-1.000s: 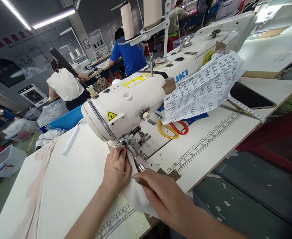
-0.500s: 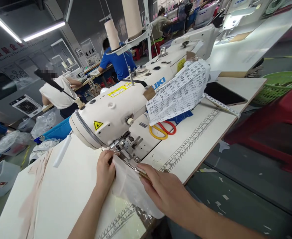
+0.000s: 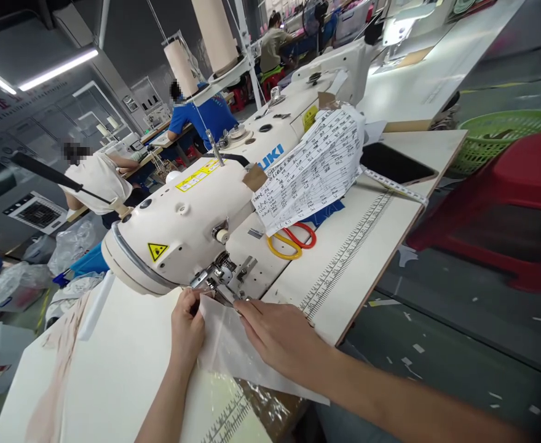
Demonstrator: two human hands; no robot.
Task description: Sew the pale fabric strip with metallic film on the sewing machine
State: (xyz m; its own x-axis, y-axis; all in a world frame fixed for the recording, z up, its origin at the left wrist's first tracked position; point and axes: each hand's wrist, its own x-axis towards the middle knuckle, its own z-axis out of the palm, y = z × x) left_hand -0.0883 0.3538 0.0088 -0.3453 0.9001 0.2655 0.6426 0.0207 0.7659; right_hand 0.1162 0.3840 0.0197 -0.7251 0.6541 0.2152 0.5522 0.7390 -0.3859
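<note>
Sheer white fabric (image 3: 227,344) hangs over the table's near edge, its upper edge up at the needle area of a white sewing machine (image 3: 182,215). My left hand (image 3: 187,329) is closed, pinching the fabric's upper left corner just below the machine head. On the right, my right hand (image 3: 282,338) is closed round slim metal tweezers, now mostly hidden by the fingers. Its fingertips are at the fabric's upper edge, close to the metal presser parts (image 3: 224,283). The back of the hand covers part of the fabric.
Scissors (image 3: 293,241) with yellow and red handles lie partly under a handwritten paper sheet (image 3: 311,169). Behind are a black phone (image 3: 397,163) and a tape measure (image 3: 394,184). A red stool (image 3: 510,209) stands right; pinkish fabric (image 3: 61,369) lies left. Co-workers sit beyond.
My right hand has moved forward and left, closer to the presser parts; the tweezers show less. The left hand keeps its pinch. The whole view has shifted slightly.
</note>
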